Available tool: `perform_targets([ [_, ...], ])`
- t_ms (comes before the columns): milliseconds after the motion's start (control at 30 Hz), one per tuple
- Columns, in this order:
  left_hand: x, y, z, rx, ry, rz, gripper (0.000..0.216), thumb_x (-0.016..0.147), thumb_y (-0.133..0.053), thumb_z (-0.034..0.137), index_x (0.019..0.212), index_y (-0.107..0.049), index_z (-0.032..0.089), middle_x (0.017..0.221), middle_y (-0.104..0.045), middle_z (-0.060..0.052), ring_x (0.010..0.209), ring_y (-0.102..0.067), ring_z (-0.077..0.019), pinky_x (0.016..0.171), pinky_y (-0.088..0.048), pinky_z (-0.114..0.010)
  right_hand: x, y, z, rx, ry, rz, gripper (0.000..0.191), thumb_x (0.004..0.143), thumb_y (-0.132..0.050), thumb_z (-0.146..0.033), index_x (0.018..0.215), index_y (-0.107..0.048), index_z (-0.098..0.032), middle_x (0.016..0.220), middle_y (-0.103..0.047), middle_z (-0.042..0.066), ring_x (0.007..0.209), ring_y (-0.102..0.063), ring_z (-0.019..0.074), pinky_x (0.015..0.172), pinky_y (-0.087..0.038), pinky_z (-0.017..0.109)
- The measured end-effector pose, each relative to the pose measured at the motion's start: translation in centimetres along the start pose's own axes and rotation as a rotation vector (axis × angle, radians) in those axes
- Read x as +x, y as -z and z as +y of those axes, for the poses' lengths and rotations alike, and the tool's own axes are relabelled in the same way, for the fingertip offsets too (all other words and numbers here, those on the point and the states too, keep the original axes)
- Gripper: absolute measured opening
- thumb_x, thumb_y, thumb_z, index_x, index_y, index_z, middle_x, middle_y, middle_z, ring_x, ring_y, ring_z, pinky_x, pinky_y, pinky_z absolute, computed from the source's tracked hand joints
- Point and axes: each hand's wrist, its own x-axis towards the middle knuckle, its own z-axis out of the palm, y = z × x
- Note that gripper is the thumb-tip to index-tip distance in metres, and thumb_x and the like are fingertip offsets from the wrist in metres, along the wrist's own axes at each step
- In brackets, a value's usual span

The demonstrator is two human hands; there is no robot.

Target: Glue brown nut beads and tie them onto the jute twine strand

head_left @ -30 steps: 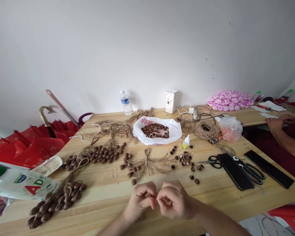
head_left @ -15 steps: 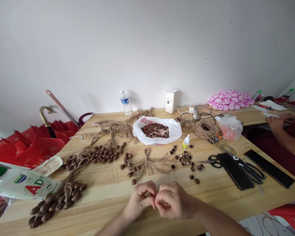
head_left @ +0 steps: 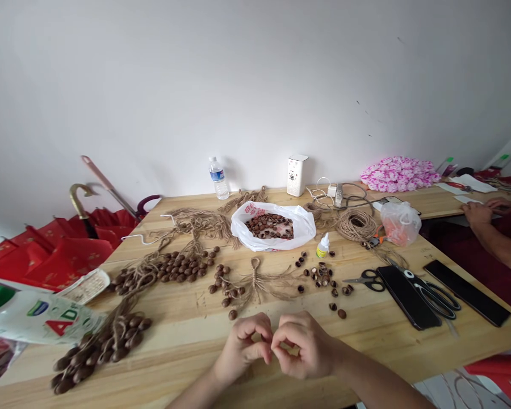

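Wooden counter (head_left: 174, 341) takes up most of the lower frame. White plastic bag (head_left: 272, 245) of brown shells (head_left: 264, 222) sits mid-frame, and below it, around centre, there's a knotted twine tassel (head_left: 255, 276) with its strands fanned out. Left hand (head_left: 249, 343) and right hand (head_left: 304, 343) are bottom centre, just below the tassel, fingers curled, fingertips nearly meeting; can't tell if either grip's actually got anything. Little squeeze bottle (head_left: 322, 248) right of centre, loose shell halves (head_left: 322, 280) scattered below.
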Motion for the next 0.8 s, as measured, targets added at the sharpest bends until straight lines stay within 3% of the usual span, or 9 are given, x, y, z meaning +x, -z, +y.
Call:
perform_targets([
  [200,0.04,-0.03,0.21,0.016,0.027,-0.015,0.021,0.062,-0.076,0.028,0.066,-0.06,0.015,0.063,-0.06,-0.002,0.06,-0.051,-0.0131,0.056,-0.04,-0.024,0.03,0.15,-0.01,-0.012,0.028,-0.082,0.01,0.075,-0.051,-0.011,0.073,-0.059,-0.018,0.057,-0.046,-0.003,0.047,-0.041,0.0078,0.047,-0.036,0.018],
  [467,-0.05,-0.01,-0.15,-0.01,0.031,-0.009,0.027,0.063,-0.073,0.038,0.067,-0.061,0.015,0.064,-0.06,-0.003,0.062,-0.052,-0.014,0.058,-0.04,-0.026,-0.23,0.04,0.21,-0.079,0.033,-0.01,0.008,0.075,-0.049,-0.012,0.07,-0.052,-0.018,0.055,-0.042,-0.004,0.046,-0.039,0.0088,0.047,-0.036,0.02],
  [800,-0.01,0.01,-0.17,-0.003,0.023,-0.026,0.025,0.062,-0.075,0.035,0.068,-0.06,0.015,0.063,-0.059,-0.002,0.062,-0.052,-0.0138,0.058,-0.04,-0.026,-0.01,0.13,0.29,-0.042,0.063,-0.083,0.009,0.079,-0.052,-0.013,0.074,-0.058,-0.017,0.055,-0.045,-0.004,0.045,-0.039,0.0076,0.046,-0.035,0.018],
])
